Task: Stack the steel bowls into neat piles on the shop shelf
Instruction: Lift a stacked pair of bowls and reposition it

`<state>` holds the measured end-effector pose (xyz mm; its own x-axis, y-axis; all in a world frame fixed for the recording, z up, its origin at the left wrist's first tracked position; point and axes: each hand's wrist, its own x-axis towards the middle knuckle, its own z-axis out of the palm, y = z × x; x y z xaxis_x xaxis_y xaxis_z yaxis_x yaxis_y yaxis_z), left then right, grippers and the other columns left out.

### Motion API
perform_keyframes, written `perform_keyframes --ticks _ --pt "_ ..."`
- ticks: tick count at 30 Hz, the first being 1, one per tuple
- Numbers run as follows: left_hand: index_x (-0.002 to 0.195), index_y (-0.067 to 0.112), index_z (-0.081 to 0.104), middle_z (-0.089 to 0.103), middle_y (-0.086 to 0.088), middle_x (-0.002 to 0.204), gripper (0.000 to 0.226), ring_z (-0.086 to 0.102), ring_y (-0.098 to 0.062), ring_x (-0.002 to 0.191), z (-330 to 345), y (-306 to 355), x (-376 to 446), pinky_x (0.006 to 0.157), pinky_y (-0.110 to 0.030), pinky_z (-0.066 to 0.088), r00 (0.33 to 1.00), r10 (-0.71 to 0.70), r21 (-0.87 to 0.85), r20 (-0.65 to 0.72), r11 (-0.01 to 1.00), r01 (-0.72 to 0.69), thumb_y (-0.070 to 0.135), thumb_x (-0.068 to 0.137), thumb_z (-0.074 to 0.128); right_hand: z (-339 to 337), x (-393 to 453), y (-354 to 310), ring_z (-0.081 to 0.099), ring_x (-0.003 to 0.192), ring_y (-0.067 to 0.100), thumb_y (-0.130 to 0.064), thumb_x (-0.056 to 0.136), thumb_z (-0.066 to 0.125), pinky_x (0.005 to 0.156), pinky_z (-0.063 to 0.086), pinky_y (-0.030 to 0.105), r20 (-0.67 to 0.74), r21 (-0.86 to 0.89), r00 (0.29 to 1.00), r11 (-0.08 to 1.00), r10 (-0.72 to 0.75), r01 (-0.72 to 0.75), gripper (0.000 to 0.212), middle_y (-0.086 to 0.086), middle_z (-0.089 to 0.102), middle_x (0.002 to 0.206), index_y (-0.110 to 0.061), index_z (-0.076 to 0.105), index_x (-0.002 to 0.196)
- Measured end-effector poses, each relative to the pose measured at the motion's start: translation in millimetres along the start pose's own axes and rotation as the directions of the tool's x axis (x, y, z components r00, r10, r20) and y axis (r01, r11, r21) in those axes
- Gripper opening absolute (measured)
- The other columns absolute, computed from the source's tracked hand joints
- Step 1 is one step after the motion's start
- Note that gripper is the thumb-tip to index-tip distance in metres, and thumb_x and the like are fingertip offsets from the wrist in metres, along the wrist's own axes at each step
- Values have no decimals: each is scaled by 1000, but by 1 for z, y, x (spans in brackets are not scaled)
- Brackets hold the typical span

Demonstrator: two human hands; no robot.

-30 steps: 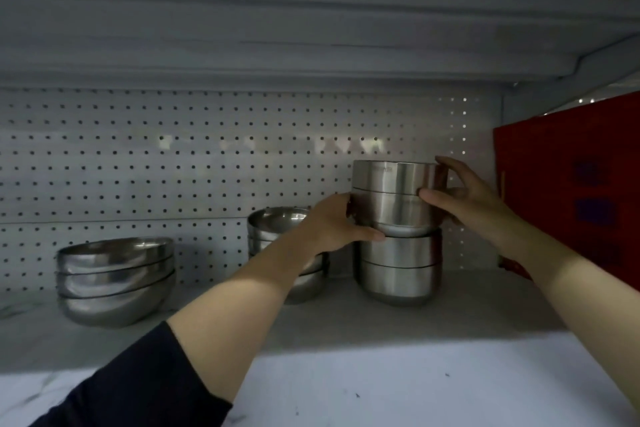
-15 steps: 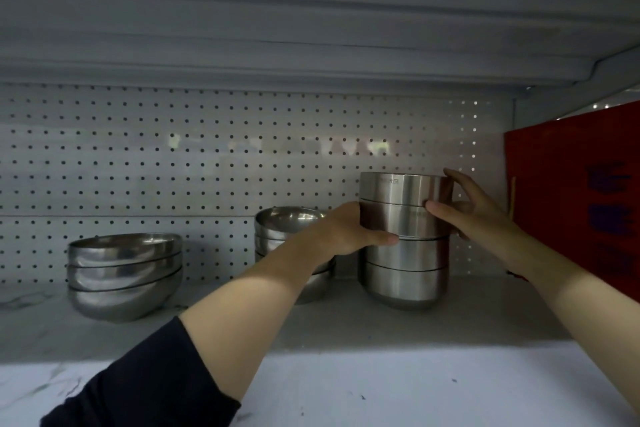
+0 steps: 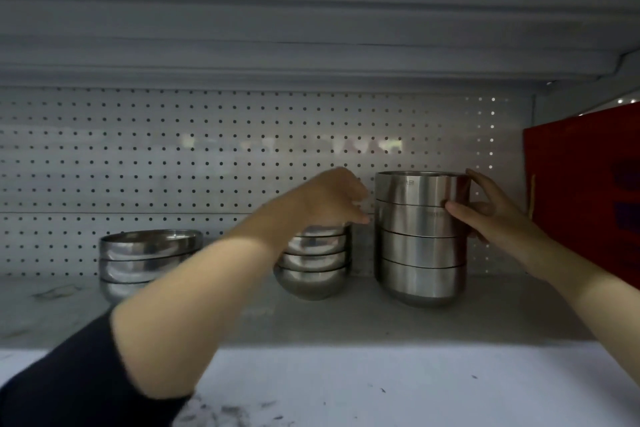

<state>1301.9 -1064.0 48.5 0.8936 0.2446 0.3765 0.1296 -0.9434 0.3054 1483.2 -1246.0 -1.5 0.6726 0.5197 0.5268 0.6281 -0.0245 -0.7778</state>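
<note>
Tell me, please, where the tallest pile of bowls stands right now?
In the head view, the tallest pile stands right of centre on the shelf, between the middle pile and the red box; the right hand holds it.

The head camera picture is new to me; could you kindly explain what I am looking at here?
No machine here: a person wears a camera on the head, looking forward and down at two bare arms reaching into a shop shelf. Three piles of steel bowls stand there: the tall pile on the right, the middle pile and the left pile. The right hand grips the tall pile's upper bowls. The left hand hangs blurred above the middle pile, holding nothing visible. A red box stands at the far right.
</note>
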Motion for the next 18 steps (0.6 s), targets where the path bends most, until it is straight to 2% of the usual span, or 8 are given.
perform_keyframes --ticks 2,3,5,8,10,14,18 --pt "115 20 62 57 3 122 32 51 -10 110 -27 -15 -18 86 -17 32 999 -31 168 -29 985 35 25 84 66 0 1 0 61 83 0 -59 58 64 59 42 20 -7 -2 1000 1000 -4 4 93 -18 66 89 -44 27 141" --pt "118 21 62 55 5 126 35 50 -8 109 -36 -25 -27 86 -18 31 998 -53 227 -22 972 57 27 84 66 0 1 1 60 83 -1 -56 61 65 59 42 20 -10 2 1000 1000 -7 7 88 -18 66 89 -42 29 140" --pt "115 22 65 59 7 121 30 50 -7 99 -42 -40 -38 83 -19 33 994 -101 295 44 952 84 28 85 64 1 0 2 61 81 0 -47 71 66 58 41 20 -22 16 1000 1000 -14 14 74 -15 66 89 -40 34 138" --pt "114 17 66 64 0 116 29 59 -16 99 -34 -54 -40 79 -19 37 982 -139 329 128 940 90 28 88 61 3 -1 2 62 79 3 -36 80 66 57 40 20 -38 37 999 999 -25 27 59 -8 69 91 -39 40 132" --pt "112 14 67 65 -2 114 29 59 -16 99 -28 -62 -36 80 -19 37 986 -122 310 117 947 80 28 89 59 3 -1 2 61 80 2 -33 82 66 60 42 22 -45 55 999 998 -29 32 53 -9 68 90 -40 42 129" --pt "103 17 70 68 4 103 20 56 -1 82 -22 -75 -29 75 -13 37 997 -68 187 43 981 58 25 88 61 4 -3 2 61 81 2 -32 84 64 61 41 23 -40 58 999 998 -37 39 48 -11 67 88 -42 42 125" --pt "98 16 71 65 9 91 16 57 -1 81 -16 -85 -26 72 -10 38 999 -39 125 14 991 37 25 87 62 4 -4 -1 61 81 6 -32 85 64 59 39 24 -29 43 998 998 -47 48 47 -7 68 92 -42 41 124"
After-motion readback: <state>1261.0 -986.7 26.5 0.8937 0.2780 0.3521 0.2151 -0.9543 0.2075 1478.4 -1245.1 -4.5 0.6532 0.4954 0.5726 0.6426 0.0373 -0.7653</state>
